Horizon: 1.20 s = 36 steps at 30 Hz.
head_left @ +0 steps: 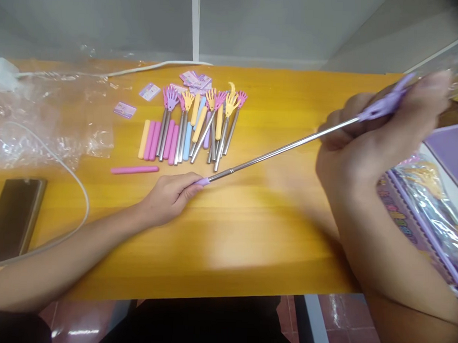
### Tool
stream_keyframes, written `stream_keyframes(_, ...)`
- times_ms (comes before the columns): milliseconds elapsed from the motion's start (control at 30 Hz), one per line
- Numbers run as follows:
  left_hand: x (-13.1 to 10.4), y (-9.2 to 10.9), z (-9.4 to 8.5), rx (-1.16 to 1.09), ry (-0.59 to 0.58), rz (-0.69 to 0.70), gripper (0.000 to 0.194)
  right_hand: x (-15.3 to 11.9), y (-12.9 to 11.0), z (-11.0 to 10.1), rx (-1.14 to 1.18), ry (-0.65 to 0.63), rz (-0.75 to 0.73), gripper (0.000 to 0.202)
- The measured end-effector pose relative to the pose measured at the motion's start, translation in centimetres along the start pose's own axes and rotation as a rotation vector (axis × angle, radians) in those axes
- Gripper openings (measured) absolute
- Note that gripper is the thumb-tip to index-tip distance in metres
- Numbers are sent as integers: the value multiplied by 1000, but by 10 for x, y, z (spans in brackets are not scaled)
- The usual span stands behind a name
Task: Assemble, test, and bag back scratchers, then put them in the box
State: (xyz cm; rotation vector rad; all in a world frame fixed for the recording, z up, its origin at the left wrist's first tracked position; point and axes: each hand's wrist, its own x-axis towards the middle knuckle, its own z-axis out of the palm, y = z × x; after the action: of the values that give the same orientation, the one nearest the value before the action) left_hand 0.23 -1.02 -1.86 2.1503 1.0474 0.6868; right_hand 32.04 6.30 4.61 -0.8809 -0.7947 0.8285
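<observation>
A telescopic back scratcher [286, 147] stretches slantwise over the table, its metal rod drawn out long. My left hand [175, 197] is closed around its purple handle, low at the centre-left. Up on the right, my right hand [365, 131] grips the purple hand-shaped head end, slightly blurred. Behind the rod lie several short back scratchers with pink, yellow and purple heads [231, 105] and metal rods. Loose handle sleeves in yellow, pink, blue and purple lie among them. One pink sleeve [135, 170] lies sideways near my left hand.
Small purple printed cards [196, 81] lie behind the scratchers. Clear plastic bags [46, 115] and a white cable [81, 191] spread over the left side, near a dark phone [15, 221]. At right stands a purple printed box [418, 223] holding wrapped scratchers. A grey partition [256, 27] borders the back.
</observation>
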Motion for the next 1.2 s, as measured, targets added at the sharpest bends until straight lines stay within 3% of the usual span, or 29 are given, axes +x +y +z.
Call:
stream_keyframes(167, -1, 1, 1, 17, -1, 9, 33, -30, 26, 6, 37, -51, -137, 45)
stream_keyframes(300, -1, 1, 1, 18, 10, 42, 31, -29, 26, 2, 48, -89, -159, 43)
stream_keyframes(433, -1, 1, 2, 37, 6, 37, 35, -34, 30, 6, -4, -80, -192, 54)
stream_keyframes(667, -3, -3, 7, 43, 12, 155, 31, -109, 55, 28, -7, -251, -21, 62)
stream_keyframes(767, -5, -5, 8, 46, 9, 198, 28, -127, 59, 32, -21, -294, -19, 62)
stream_keyframes(1200, 3, 1, 4, 6, -147, -2, 31, -100, 69, 17, 22, -426, 188, 74)
